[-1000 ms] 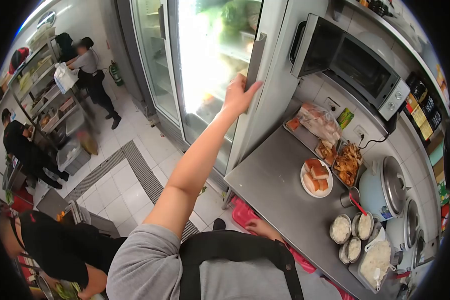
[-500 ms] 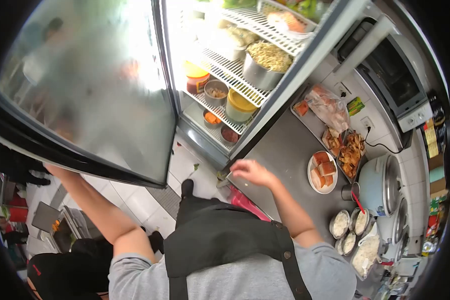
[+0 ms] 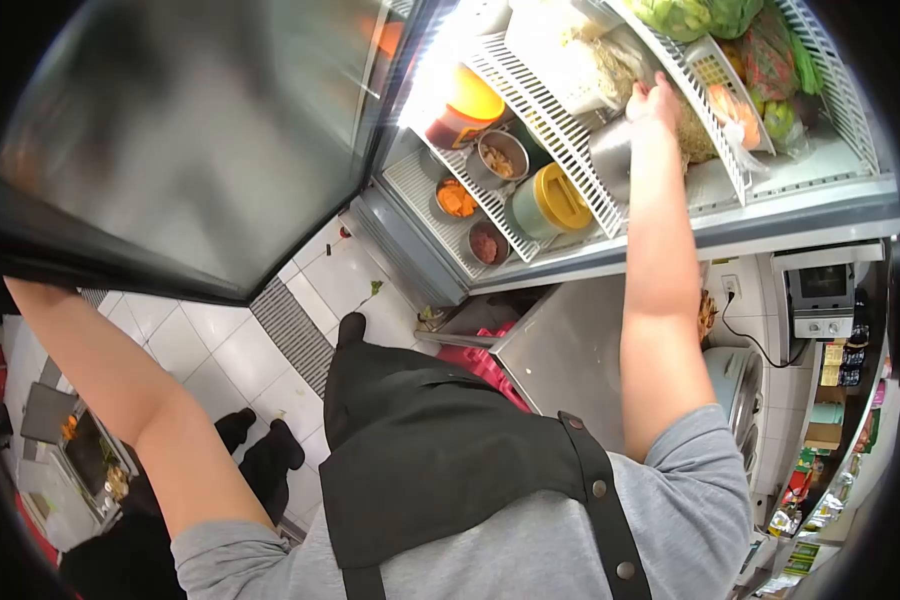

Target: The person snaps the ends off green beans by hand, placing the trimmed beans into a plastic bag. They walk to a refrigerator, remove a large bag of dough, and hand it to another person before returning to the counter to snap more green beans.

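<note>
As fridge door (image 3: 190,140) hangs open, R hand (image 3: 658,98) prob. grips pot (image 3: 610,155).

White floor tiles (image 3: 320,285) lie below, crossed by a grey ribbed mat (image 3: 292,335). A steel counter (image 3: 560,350) stands against a white tiled wall (image 3: 760,330) with a socket (image 3: 732,285). A microwave (image 3: 822,290) sits near the socket. Bright light fills the open fridge (image 3: 670,240).
</note>
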### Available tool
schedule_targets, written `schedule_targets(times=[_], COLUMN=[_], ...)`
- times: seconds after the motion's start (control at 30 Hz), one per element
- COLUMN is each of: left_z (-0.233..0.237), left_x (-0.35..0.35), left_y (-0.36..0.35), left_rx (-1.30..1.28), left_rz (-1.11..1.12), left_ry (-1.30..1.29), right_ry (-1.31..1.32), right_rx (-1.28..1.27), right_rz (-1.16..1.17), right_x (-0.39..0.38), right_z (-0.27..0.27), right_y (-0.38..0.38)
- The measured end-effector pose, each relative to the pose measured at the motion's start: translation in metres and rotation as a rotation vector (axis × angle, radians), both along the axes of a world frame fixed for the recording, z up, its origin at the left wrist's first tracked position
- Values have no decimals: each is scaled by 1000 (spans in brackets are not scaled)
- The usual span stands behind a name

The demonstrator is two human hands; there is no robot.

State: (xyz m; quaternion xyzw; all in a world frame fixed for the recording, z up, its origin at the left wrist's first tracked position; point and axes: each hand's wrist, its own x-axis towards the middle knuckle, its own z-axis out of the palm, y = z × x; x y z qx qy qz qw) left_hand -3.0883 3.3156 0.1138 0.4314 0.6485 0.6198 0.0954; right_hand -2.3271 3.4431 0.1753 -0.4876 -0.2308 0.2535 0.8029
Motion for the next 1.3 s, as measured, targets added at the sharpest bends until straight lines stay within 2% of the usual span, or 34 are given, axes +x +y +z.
schedule_targets(times=[0.07, 0.23, 0.57, 1.07, 1.13, 1.2, 1.27, 1.3], left_z=[1, 9, 17, 16, 21, 41, 69, 86], left_x=[-6, -18, -26, -42, -40, -27, 8, 31], left_y=[14, 38, 60, 71, 67, 52, -1, -33], left_rx=[-14, -20, -14, 30, 81, 298, 729, 976], left_rz=[0, 19, 60, 153, 211, 339, 448, 426], left_ry=[7, 24, 47, 11, 28, 119, 178, 174], right_ry=[187, 292, 342, 375, 349, 323, 295, 286], right_rx=[-58, -98, 0, 353, 421, 492, 566, 613], right_rz=[-225, -336, -341, -198, -154, -105, -36, 7], right_x=[3, 16, 36, 48, 40, 29, 11, 1], right_z=[34, 46, 56, 80, 83, 83, 82, 78], right_y=[22, 60, 93, 15, -2, -24, -52, -66])
